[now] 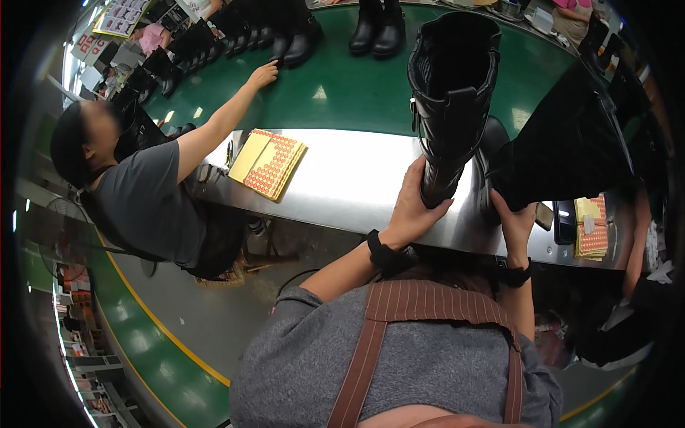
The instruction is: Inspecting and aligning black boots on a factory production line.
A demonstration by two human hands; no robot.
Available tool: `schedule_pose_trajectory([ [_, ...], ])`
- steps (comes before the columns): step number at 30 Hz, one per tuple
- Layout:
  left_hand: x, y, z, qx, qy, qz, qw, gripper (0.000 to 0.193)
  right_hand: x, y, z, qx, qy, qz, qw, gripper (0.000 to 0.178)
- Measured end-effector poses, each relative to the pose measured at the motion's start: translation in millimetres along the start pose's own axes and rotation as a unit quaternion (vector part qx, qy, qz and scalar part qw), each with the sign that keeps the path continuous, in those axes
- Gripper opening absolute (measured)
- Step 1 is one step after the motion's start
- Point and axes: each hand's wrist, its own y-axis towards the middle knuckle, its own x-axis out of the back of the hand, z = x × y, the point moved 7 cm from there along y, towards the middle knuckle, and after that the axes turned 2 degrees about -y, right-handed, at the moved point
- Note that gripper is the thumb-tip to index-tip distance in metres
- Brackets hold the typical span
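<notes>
A tall black boot (457,107) stands upright in front of me, its open top toward me and a strap round its shaft. Near its ankle my left hand (414,210) is wrapped round it. A second black boot (564,143) leans to the right beside the first. My right hand (514,221) grips this one low down, thumb on its near side; some of the fingers are hidden behind it. Both boots are over the shiny metal ledge (349,171) along the green table.
Sticker sheets (267,164) lie on the ledge at left; another bundle (591,228) and a dark phone (565,221) lie at right. A co-worker (153,192) at left reaches toward a row of black boots (292,39) on the green surface (335,93). Another pair (377,32) stands farther back.
</notes>
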Motion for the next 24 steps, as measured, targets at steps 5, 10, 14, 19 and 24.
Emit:
schedule_pose_trajectory([
  [5,4.7,9.0,1.8,-0.014,-0.040,0.016,0.999,0.076,7.6,3.6,-8.0,0.012,-0.049,-0.018,0.999,0.031],
  [10,5.3,11.0,5.6,-0.015,-0.056,0.003,0.998,0.073,35.4,7.9,-14.8,0.039,-0.039,-0.056,0.997,0.024],
  [14,3.6,9.3,8.6,-0.009,-0.038,-0.011,0.999,0.069,61.9,2.5,-23.8,0.020,0.028,-0.100,0.994,0.026],
  [19,1.5,7.3,8.9,-0.012,-0.036,-0.020,0.999,0.066,58.7,-4.7,-30.2,0.009,-0.018,-0.059,0.998,0.035],
  [24,0.2,7.1,6.4,-0.023,-0.033,-0.020,0.999,0.066,55.0,-6.0,-29.2,0.032,-0.048,-0.071,0.996,0.043],
])
